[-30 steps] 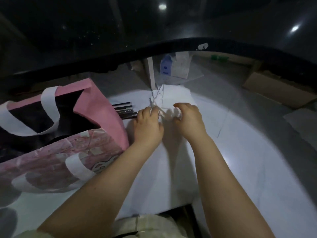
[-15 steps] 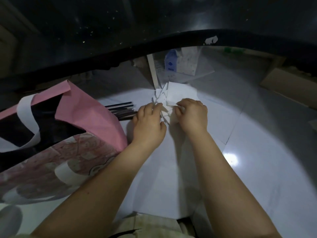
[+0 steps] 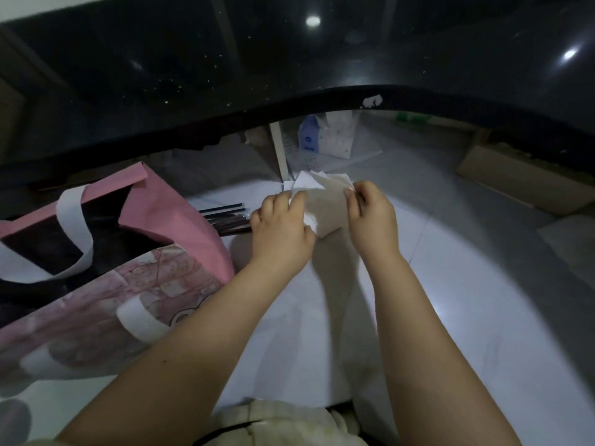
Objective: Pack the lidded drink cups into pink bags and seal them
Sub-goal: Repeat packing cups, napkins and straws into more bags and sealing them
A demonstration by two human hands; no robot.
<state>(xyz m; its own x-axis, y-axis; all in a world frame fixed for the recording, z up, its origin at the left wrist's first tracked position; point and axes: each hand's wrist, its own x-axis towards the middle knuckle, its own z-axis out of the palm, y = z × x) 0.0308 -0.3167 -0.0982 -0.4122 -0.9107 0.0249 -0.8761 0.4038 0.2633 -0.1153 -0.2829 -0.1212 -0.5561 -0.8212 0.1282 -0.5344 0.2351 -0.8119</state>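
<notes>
A pink bag (image 3: 180,226) with white handles stands open at the left; its dark inside hides whatever it holds. A second pink printed bag (image 3: 96,310) lies in front of it. No drink cup shows. My left hand (image 3: 280,226) and my right hand (image 3: 373,217) both grip a white napkin (image 3: 325,204), lifted a little off a pile of white napkins (image 3: 309,180) on the white surface (image 3: 467,317).
Black straws (image 3: 225,214) lie between the pink bag and my left hand. A dark counter edge (image 3: 322,101) runs across above. Behind it stand a blue-and-white tissue pack (image 3: 325,136) and a white post (image 3: 278,149). A cardboard box (image 3: 521,181) lies at the right.
Both hands have lifted a napkin off the pile and pulled it apart between them. My right hand has moved to the right.
</notes>
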